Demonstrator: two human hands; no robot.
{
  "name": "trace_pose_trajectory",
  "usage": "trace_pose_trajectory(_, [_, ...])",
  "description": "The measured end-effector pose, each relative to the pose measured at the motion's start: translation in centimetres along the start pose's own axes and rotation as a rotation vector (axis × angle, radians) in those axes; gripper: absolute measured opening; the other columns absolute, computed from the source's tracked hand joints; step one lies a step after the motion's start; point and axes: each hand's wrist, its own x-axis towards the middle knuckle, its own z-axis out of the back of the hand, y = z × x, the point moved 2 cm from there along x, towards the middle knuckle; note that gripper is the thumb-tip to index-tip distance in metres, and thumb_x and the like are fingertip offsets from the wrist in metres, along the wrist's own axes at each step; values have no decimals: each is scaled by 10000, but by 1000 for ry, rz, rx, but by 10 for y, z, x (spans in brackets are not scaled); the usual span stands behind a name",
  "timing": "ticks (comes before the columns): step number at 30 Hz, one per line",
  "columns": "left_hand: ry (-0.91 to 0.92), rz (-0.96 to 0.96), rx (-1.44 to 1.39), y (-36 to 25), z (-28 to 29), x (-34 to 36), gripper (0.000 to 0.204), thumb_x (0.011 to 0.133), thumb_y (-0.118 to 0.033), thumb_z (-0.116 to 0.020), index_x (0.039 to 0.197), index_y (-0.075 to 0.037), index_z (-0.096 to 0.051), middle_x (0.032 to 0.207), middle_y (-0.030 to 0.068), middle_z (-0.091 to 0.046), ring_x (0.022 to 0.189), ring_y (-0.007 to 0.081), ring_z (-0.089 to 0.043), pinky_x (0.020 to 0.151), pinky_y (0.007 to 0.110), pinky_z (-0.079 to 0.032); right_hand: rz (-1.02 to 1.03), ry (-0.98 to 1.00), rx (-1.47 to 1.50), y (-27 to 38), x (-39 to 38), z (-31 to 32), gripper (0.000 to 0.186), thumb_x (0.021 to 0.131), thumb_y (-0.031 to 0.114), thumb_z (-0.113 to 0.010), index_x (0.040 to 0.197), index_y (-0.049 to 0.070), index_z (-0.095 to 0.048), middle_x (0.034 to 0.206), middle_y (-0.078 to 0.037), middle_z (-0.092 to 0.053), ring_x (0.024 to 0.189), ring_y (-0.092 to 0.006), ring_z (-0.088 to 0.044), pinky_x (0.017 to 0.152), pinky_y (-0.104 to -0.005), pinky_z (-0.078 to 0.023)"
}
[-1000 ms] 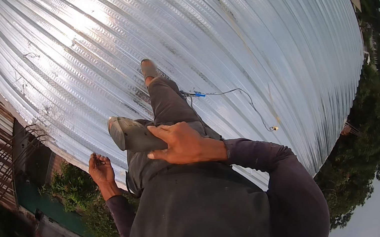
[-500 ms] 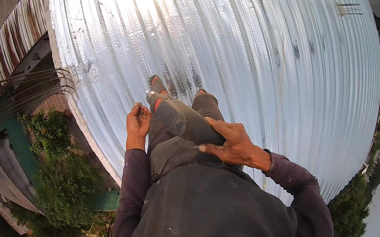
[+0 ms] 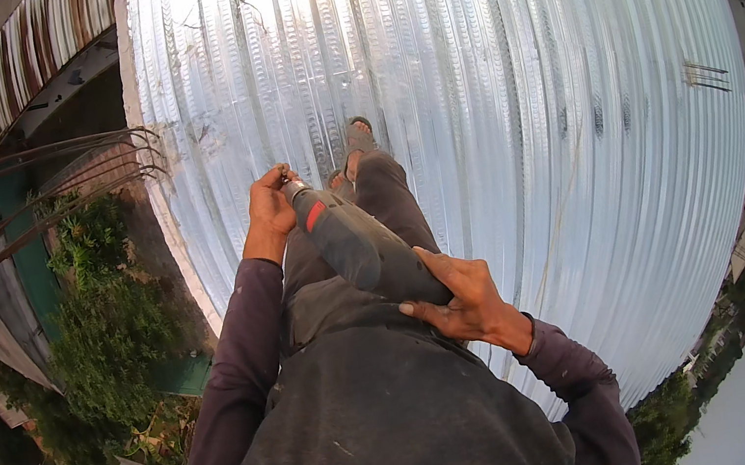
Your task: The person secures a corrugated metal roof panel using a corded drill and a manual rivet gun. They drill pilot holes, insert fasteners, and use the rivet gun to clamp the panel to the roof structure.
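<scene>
My right hand [image 3: 469, 300] grips the rear of a dark grey power drill [image 3: 350, 246] with a red stripe, held in front of my body with its metal chuck pointing away from me. At that chuck, my left hand [image 3: 271, 205] has its fingertips pinched on something too small to make out. My sandaled feet [image 3: 357, 135] stand on the ribbed, shiny metal roof [image 3: 510, 109] below the drill.
The roof has a pale edge [image 3: 187, 285] on my left, where bent rods [image 3: 82, 166] jut out. Beyond that drop are trees [image 3: 112, 338] and a rusty corrugated roof [image 3: 14, 66]. A few short rods [image 3: 705, 74] show at the right.
My view has turned across the roof. My left hand has moved up to the drill's chuck, and the drill has swung from lying sideways to pointing away from me in my right hand.
</scene>
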Motion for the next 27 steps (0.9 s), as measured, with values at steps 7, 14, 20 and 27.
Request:
trace_pose_trajectory(7, [-208,23,-231,-45,-3,75,89,951,-58,-565,940,31,-560,817,130,-600,719,230,-596,688,383,-555,-67,106,22,-32,101,-4,715,740,234,-909,1289,-95,-590,948,-224,-710,719,-330,-723,617,-379,-591])
trace_pose_trajectory(14, [-379,-4,-345,-121,-46,137,110,965,-33,-522,983,75,-536,890,150,-605,737,242,-605,677,388,-566,-34,186,49,-74,228,-10,727,706,207,-917,1265,-127,-594,952,-228,-706,773,-343,-727,649,-381,-592])
trace_pose_trajectory(20, [-347,-15,-164,-168,-47,204,137,978,-87,-569,1051,27,-553,920,120,-614,765,216,-621,715,368,-567,-75,234,63,-113,303,-30,731,693,190,-916,1257,-141,-589,952,-240,-700,785,-352,-722,667,-388,-583])
trace_pose_trajectory(27, [-337,0,-73,-202,-23,265,167,977,-147,-637,1017,0,-570,904,105,-633,788,209,-630,758,353,-559,-71,243,23,-144,355,-81,749,723,177,-893,1295,-156,-544,972,-234,-692,758,-341,-700,630,-390,-555])
